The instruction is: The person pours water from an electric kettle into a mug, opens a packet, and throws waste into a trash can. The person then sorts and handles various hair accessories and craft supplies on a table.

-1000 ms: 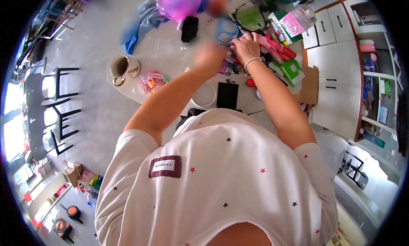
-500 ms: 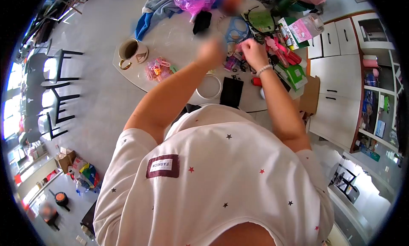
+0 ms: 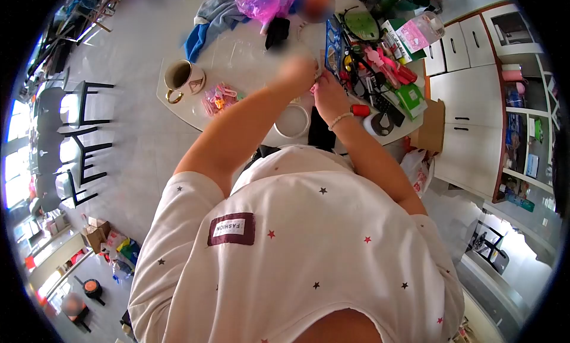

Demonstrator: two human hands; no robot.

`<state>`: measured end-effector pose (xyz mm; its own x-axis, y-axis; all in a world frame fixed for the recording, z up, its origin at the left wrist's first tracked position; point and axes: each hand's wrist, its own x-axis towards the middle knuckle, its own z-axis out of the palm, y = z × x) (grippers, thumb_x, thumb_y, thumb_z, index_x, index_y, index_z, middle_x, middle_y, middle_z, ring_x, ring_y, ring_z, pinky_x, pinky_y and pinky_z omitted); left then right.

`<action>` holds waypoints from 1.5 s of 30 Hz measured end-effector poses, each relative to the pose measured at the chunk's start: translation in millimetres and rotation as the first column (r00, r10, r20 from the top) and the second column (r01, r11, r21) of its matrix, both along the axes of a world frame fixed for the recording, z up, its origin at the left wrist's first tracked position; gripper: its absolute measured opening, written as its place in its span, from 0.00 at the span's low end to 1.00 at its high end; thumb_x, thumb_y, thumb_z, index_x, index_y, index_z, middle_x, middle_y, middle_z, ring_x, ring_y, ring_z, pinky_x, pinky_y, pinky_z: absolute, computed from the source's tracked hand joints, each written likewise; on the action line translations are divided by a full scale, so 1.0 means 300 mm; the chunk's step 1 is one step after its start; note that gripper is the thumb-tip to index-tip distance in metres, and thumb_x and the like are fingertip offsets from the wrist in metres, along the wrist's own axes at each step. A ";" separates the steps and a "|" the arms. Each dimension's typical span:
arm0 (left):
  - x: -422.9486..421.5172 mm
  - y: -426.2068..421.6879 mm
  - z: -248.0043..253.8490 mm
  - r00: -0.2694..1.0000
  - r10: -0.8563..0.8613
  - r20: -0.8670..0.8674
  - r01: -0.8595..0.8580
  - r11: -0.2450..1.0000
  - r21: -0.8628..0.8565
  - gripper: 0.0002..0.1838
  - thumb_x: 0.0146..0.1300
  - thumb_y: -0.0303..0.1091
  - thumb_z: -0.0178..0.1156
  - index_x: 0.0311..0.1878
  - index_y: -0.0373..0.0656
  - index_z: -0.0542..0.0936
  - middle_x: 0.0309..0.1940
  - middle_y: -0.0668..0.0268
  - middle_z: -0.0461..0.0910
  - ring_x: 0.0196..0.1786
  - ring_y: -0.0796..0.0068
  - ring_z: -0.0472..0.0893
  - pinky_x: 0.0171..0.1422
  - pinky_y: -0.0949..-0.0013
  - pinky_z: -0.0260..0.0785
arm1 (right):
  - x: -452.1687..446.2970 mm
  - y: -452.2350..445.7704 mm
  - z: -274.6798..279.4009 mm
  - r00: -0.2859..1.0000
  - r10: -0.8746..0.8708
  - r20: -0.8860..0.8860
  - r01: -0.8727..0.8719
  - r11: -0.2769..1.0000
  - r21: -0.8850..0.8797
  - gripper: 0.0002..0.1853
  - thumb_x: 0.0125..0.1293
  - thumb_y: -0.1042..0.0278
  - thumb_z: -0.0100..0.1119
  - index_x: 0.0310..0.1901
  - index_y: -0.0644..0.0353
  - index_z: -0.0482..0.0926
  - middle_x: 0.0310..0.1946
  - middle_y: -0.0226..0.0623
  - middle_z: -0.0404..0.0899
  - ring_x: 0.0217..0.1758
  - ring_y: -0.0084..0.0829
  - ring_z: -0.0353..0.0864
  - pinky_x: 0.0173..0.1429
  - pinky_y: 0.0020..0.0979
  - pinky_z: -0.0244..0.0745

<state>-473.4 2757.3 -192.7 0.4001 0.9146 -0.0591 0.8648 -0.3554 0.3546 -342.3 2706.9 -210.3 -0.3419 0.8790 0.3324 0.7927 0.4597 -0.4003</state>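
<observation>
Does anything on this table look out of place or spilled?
No clear spill or damage. The pile of small things on the right of the table looks messy, with items jumbled together. The mug stands upright, but close to the left edge.

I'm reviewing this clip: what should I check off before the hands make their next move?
1. Both hands in view: ok, left hand and right hand close together over the table.
2. Held item identifiable: cannot tell, left hand blurred, fingertips unclear.
3. Mug upright: ok.
4. Mug empty: cannot tell.
5. Black flat item uncovered: not ok, right hand and wrist overlap it in view.
6. Red roll apart from the right hand: ok.
</observation>
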 end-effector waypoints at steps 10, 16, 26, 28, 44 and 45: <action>-0.015 -0.112 0.070 0.981 -0.001 0.196 -0.043 0.974 0.222 0.09 0.54 0.30 0.56 0.40 0.49 0.77 0.39 0.60 0.73 0.45 0.60 0.75 0.48 0.59 0.69 | 0.023 -0.078 0.191 0.930 -0.268 -0.251 0.245 0.962 -0.116 0.08 0.55 0.68 0.56 0.30 0.65 0.77 0.27 0.46 0.78 0.32 0.46 0.78 0.36 0.40 0.72; -0.275 -0.339 0.237 0.804 0.346 0.483 -0.439 0.894 0.091 0.10 0.50 0.27 0.62 0.38 0.40 0.78 0.34 0.60 0.75 0.34 0.68 0.79 0.37 0.69 0.73 | -0.154 -0.077 0.270 0.821 -0.152 -0.550 -0.143 0.878 -0.457 0.12 0.59 0.60 0.60 0.32 0.63 0.80 0.21 0.38 0.81 0.22 0.26 0.81 0.26 0.25 0.72; -0.602 -0.487 0.108 0.775 0.609 0.172 -0.610 0.791 -0.050 0.14 0.51 0.37 0.61 0.41 0.44 0.79 0.35 0.60 0.79 0.36 0.64 0.80 0.43 0.64 0.71 | -0.425 -0.080 0.173 0.905 0.060 -0.421 -0.267 0.850 -0.453 0.10 0.58 0.63 0.56 0.35 0.60 0.82 0.27 0.44 0.81 0.30 0.39 0.81 0.37 0.34 0.75; -0.576 -0.487 0.108 0.787 0.586 0.193 -0.573 0.810 -0.122 0.14 0.52 0.38 0.60 0.42 0.45 0.80 0.34 0.61 0.80 0.35 0.64 0.80 0.43 0.64 0.71 | -0.370 -0.093 0.209 0.916 0.025 -0.400 -0.213 0.876 -0.432 0.08 0.55 0.67 0.58 0.35 0.59 0.80 0.30 0.43 0.81 0.34 0.40 0.80 0.40 0.36 0.74; -0.114 -0.240 0.147 0.933 -0.057 0.355 0.094 0.992 -0.089 0.12 0.55 0.35 0.58 0.42 0.42 0.78 0.36 0.55 0.79 0.38 0.58 0.80 0.43 0.62 0.72 | 0.160 0.066 0.146 0.824 -0.490 -0.285 0.471 0.872 -0.136 0.09 0.57 0.65 0.56 0.34 0.63 0.77 0.29 0.42 0.79 0.28 0.39 0.79 0.35 0.36 0.74; -0.076 -0.214 0.120 0.949 -0.038 0.312 0.076 0.991 -0.111 0.13 0.54 0.36 0.59 0.42 0.42 0.78 0.35 0.55 0.79 0.38 0.57 0.79 0.44 0.60 0.71 | 0.176 0.062 0.143 0.766 -0.525 -0.371 0.445 0.850 -0.283 0.09 0.59 0.66 0.56 0.34 0.64 0.77 0.29 0.42 0.80 0.25 0.36 0.80 0.33 0.33 0.75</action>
<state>-496.1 2693.0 -156.8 0.4677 0.8833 -0.0323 0.6854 -0.3394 0.6442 -289.4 2725.5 -167.2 0.2830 0.9436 0.1719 0.6260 -0.0459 -0.7785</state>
